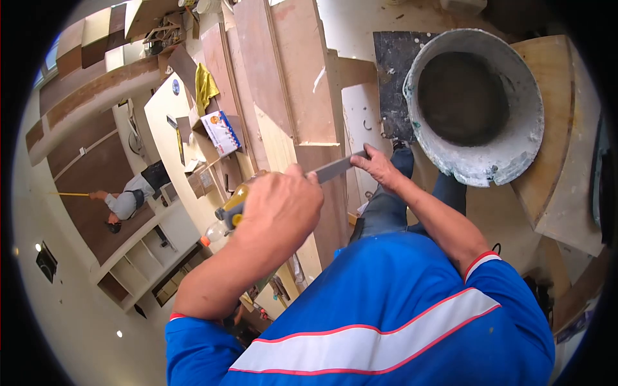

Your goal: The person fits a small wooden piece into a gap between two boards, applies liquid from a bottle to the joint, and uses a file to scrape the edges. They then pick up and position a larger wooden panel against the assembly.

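A long flat grey metal blade (333, 170) stretches between my hands. My left hand (280, 202) is wrapped around its near end. A yellow-and-dark-grey handle (233, 207) sticks out from under this hand and seems to belong to the blade. At the other end, my right hand (380, 168) pinches the blade's tip between thumb and fingers. Close to my right hand stands a large plaster-crusted bucket (428, 151), with dark grey material (463, 96) inside. Behind my left wrist shows a clear bottle (217, 230) with an orange cap.
Wooden boards (277, 71) stand beside my legs. A bench (168, 106) holds a printed box (221, 133) and a yellow cloth (205, 87). A curved wooden panel (547, 83) lies beyond the bucket. Further off, another person (136, 193) holds a yellow stick (72, 193) by shelving.
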`<act>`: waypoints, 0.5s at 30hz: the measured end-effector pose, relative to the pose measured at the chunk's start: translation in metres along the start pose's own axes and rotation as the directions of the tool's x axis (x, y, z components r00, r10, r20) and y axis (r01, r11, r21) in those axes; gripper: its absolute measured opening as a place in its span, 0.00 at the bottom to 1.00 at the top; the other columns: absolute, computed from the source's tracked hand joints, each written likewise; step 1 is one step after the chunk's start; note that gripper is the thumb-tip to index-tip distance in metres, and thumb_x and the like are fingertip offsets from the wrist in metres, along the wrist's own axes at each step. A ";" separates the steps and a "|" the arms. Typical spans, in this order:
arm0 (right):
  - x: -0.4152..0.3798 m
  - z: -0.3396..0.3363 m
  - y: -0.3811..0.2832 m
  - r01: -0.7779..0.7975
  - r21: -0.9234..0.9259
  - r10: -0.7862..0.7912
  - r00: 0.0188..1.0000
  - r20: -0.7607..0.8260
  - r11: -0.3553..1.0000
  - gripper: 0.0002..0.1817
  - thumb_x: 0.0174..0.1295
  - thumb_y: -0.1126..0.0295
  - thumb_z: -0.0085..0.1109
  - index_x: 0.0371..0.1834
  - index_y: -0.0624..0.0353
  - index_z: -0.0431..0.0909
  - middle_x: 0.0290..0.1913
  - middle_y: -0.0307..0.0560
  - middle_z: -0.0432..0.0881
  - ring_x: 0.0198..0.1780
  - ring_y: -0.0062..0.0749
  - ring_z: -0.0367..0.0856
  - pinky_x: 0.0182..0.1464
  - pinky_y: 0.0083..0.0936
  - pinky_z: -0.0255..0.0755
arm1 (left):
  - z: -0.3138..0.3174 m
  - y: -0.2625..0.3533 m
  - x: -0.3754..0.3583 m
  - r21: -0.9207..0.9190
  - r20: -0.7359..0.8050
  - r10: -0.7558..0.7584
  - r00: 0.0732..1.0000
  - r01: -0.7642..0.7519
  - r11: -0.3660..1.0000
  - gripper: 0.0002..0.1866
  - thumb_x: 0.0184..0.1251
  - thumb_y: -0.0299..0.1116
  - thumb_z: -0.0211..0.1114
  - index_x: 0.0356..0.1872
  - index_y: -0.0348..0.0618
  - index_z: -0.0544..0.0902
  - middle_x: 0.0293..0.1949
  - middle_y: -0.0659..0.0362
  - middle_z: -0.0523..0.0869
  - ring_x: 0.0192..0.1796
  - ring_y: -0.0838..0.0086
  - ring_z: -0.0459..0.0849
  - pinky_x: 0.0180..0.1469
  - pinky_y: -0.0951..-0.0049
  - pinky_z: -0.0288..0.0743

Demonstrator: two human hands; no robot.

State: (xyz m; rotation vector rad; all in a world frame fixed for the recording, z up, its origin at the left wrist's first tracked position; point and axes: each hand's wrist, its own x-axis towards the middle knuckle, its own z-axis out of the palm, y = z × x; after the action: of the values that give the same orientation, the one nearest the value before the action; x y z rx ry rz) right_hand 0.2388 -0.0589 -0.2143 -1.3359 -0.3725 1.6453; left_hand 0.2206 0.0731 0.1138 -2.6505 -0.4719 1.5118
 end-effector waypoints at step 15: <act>0.006 0.017 -0.043 0.092 0.144 -0.093 0.996 0.002 0.985 0.77 0.47 0.23 0.72 0.78 0.86 0.52 0.76 0.80 0.65 0.81 0.57 0.63 0.80 0.37 0.58 | -0.045 -0.010 -0.008 0.061 -0.044 -0.027 0.999 0.030 0.998 0.14 0.76 0.31 0.58 0.31 0.39 0.89 0.32 0.50 0.87 0.35 0.61 0.91 0.34 0.62 0.81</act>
State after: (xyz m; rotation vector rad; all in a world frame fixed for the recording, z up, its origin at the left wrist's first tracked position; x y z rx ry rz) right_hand 0.2448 -0.0266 -0.1807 -1.1873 -0.3106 1.5711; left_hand 0.2532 0.0852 0.1458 -2.6122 -0.4504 1.4345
